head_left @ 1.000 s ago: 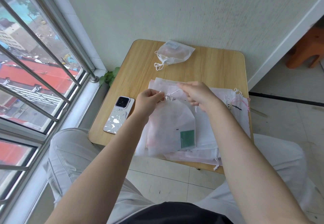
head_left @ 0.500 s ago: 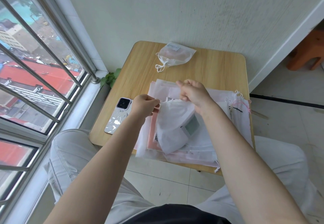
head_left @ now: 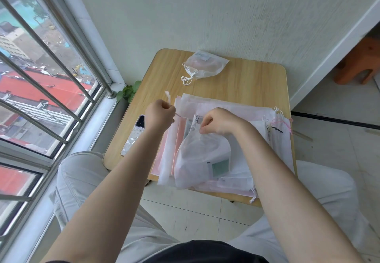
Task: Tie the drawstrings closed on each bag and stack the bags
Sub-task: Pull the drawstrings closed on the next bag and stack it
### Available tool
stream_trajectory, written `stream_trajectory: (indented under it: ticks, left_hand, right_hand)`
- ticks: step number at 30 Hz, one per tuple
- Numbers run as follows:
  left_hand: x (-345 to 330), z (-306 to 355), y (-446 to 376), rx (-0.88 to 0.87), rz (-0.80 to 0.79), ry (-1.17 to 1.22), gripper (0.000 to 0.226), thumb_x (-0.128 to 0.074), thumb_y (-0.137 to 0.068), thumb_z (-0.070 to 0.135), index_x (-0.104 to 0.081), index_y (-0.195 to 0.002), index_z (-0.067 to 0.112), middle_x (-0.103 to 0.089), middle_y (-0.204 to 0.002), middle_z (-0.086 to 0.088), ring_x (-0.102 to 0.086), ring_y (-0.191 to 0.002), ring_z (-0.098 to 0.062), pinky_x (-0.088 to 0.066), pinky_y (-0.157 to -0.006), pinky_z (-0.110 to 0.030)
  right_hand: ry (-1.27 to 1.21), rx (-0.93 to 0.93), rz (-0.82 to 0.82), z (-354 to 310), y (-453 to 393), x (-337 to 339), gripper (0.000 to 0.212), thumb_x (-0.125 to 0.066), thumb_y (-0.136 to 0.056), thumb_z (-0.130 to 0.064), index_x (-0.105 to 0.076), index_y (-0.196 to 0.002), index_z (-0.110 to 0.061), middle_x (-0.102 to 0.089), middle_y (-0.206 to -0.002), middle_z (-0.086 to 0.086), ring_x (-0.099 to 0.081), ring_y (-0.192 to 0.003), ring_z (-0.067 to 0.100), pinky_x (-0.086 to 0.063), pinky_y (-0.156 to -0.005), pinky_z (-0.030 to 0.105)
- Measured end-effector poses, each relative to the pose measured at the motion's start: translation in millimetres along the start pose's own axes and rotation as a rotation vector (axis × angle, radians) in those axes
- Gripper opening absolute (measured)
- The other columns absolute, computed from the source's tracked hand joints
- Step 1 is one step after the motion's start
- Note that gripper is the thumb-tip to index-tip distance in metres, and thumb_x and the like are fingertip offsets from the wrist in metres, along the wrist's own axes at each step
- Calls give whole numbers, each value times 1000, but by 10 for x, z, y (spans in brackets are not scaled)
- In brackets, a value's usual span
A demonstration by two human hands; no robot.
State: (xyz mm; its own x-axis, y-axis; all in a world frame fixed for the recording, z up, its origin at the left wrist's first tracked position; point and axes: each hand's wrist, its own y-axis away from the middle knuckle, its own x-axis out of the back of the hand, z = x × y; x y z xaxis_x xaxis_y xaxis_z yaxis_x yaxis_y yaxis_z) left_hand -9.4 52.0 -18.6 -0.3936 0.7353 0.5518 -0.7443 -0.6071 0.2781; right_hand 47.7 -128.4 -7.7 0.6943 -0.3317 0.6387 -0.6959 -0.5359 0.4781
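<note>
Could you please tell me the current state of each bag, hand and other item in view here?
Translucent white drawstring bag with a green label: mouth gathered, being cinched atop the pile.
Left hand: grips the white drawstring, pulling leftward.
Right hand: pinches the bag's gathered neck.
Small translucent bag at the table's far edge: tied shut, lying flat.
Pile of flat white and pink bags: unstacked, not tied.
Patterned phone: face down.

We cannot see the phone [head_left: 134, 137] whole: the left forearm covers its right edge. Our right hand [head_left: 218, 121] hides the gathered neck of the bag [head_left: 200, 160]. The print on the bag's contents is unreadable. The stool [head_left: 362, 63] is cut by the right edge.
</note>
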Motion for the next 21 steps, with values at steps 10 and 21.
stream_trajectory:
  ticks: [10, 21]
  left_hand:
    - [-121, 74, 190, -292, -596, -395, 25, -55, -89, 17, -66, -110, 26, -66, -109, 4, -61, -102, -17, -47, -82, -26]
    - [-46, 131, 151, -186, -507, -258, 32, -53, -96, 33, -61, -78, 9, -49, -64, 0, -41, -55, -14, -33, -53, -25]
  right_hand:
    - [125, 65, -97, -104, 41, -2, 19, -67, -85, -11, -68, -100, -22, -60, -105, -6, -60, -99, 18, -45, -74, 24]
    - [119, 6, 52, -56, -21, -26, 21, -67, -85, -21, -61, -76, -3, -51, -75, 16, -45, -70, 25, -34, -59, 29]
